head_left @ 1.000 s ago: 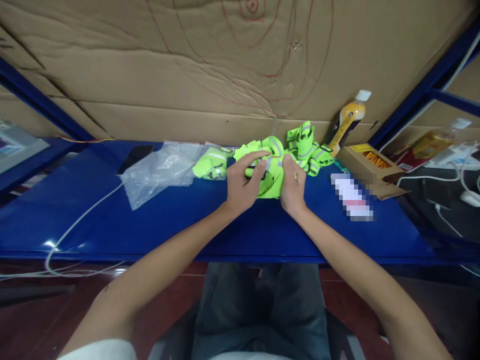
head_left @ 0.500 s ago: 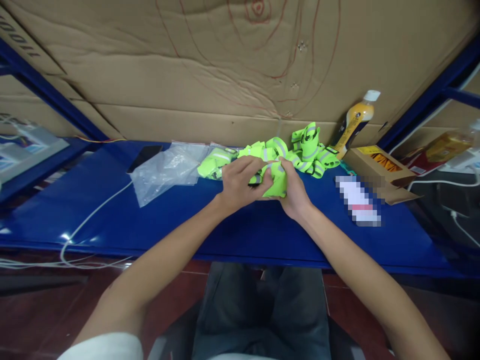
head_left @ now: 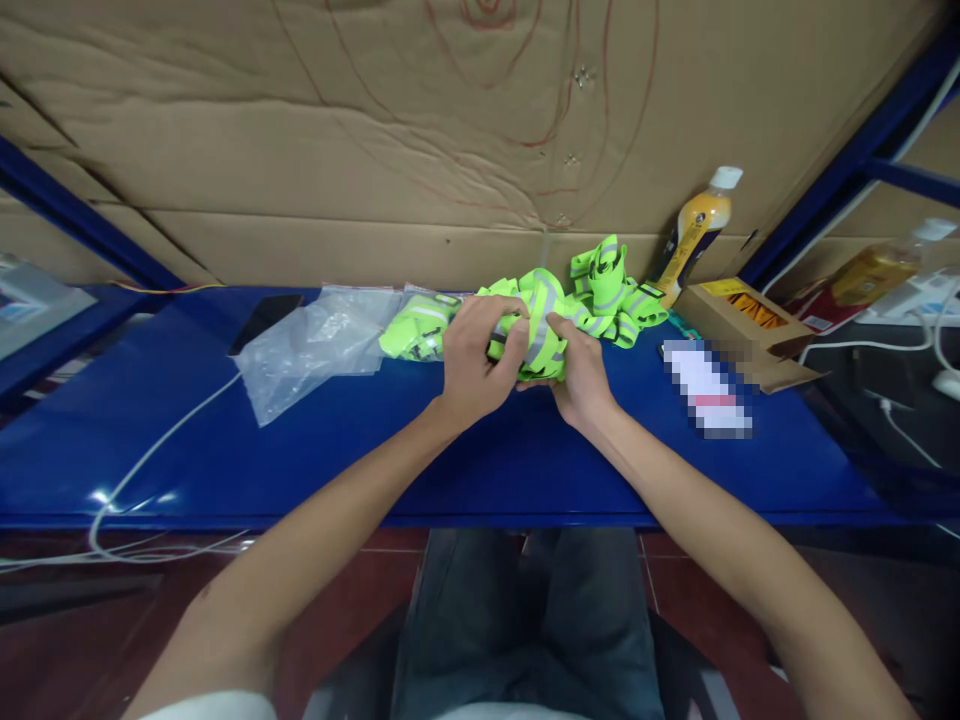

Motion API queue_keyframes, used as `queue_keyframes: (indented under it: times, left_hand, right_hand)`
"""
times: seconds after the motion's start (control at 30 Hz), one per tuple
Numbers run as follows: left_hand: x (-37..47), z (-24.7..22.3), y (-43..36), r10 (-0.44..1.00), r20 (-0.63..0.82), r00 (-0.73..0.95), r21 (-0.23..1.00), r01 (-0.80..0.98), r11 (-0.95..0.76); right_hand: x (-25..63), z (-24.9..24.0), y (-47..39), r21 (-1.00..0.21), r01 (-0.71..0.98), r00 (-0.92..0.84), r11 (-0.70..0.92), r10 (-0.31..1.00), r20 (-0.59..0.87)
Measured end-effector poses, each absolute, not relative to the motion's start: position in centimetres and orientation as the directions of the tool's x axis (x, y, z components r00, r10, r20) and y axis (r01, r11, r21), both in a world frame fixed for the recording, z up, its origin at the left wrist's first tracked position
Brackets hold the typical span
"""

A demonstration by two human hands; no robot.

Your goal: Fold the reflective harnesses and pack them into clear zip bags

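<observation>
Both hands hold a folded neon-yellow reflective strap bundle (head_left: 545,345) with grey stripes above the blue table (head_left: 375,440). My left hand (head_left: 480,360) grips its left side, fingers curled over the top and thumb against the front. My right hand (head_left: 583,372) wraps round its right side, thumb pressed on the front. Behind and to the right lies a loose heap of the same strap (head_left: 609,285). Left of my left hand is a yellow-green bundle in a clear bag (head_left: 420,328). Flat clear plastic bags (head_left: 315,335) lie further left.
A dark phone-like object (head_left: 266,318) lies behind the bags. At the right are a yellow-orange bottle (head_left: 694,235), an open cardboard box (head_left: 750,320) and a blurred white item (head_left: 705,388). A white cable (head_left: 169,437) crosses the left side.
The held bundle now shows a grey stripe running up its front, and my right thumb has come onto that face. The camera view has shifted slightly.
</observation>
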State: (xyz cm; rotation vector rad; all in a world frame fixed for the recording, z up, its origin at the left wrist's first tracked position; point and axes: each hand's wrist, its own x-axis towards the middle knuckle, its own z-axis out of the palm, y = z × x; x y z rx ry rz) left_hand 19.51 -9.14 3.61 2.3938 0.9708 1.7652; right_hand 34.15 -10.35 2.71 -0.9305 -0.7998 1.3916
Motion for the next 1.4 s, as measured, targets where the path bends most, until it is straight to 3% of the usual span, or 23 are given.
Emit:
queue_keyframes:
  times: [0.1,0.17,0.27,0.33,0.47,0.6,0.73,0.83,0.9,1.0,1.13,1.23,1.3,1.4]
  left_hand:
    - [19.9,3.8,-9.0,0.584,0.798,0.147,0.512,0.343,-0.787]
    - [19.9,3.5,-8.5,0.653,0.743,0.146,0.599,0.292,-0.746]
    - [20.2,2.7,-7.9,0.793,0.595,0.132,0.749,0.267,-0.607]
    - [20.4,2.4,-8.0,0.833,0.543,0.109,0.788,0.276,-0.550]
    - [20.7,2.4,-8.7,0.721,0.693,-0.023,0.682,0.346,-0.644]
    - [20.6,2.5,-8.9,0.618,0.785,-0.042,0.576,0.417,-0.704]
    - [20.4,2.0,-8.4,0.468,0.881,0.072,0.392,0.446,-0.805]
    - [20.5,1.6,-8.2,0.370,0.915,0.163,0.268,0.441,-0.857]
    - [20.8,1.5,-8.4,0.404,0.901,0.159,0.298,0.449,-0.842]
    - [21.5,1.5,-9.0,0.547,0.832,0.094,0.477,0.384,-0.791]
    - [22.5,1.5,-8.7,0.732,0.675,-0.093,0.735,0.167,-0.657]
    - [23.0,1.2,-8.3,0.885,0.447,-0.129,0.885,-0.077,-0.459]
    - [23.1,1.0,-8.3,0.935,0.342,-0.094,0.922,-0.161,-0.353]
    - [22.9,0.9,-8.8,0.903,0.419,-0.100,0.896,-0.116,-0.429]
  right_hand:
    - [34.0,2.3,-10.5,-0.931,-0.325,0.170,0.165,0.979,0.114]
    - [34.4,2.2,-10.6,-0.931,-0.152,0.239,0.333,0.926,0.293]
    - [35.2,2.5,-10.8,-0.835,0.158,0.203,0.528,0.810,0.550]
    - [35.5,2.7,-10.9,-0.772,0.258,0.139,0.581,0.769,0.625]
    - [34.9,2.3,-11.0,-0.811,0.161,0.157,0.563,0.796,0.584]
    - [33.5,1.4,-10.5,-0.892,-0.063,0.277,0.448,0.866,0.416]
    - [32.9,1.0,-10.3,-0.932,-0.277,0.261,0.236,0.951,0.163]
    - [33.2,0.7,-10.1,-0.935,-0.337,0.194,0.114,0.980,0.049]
    - [33.7,0.5,-9.7,-0.928,-0.357,0.210,0.106,0.977,0.031]
    - [34.5,0.5,-8.9,-0.918,-0.336,0.348,0.212,0.933,0.088]
    - [35.0,1.7,-8.7,-0.889,-0.065,0.404,0.454,0.826,0.393]
    - [34.8,2.5,-9.4,-0.835,0.099,0.352,0.542,0.766,0.539]
    - [34.5,2.5,-9.8,-0.818,0.142,0.348,0.557,0.746,0.568]
    - [34.1,1.9,-9.9,-0.822,0.130,0.351,0.554,0.750,0.560]
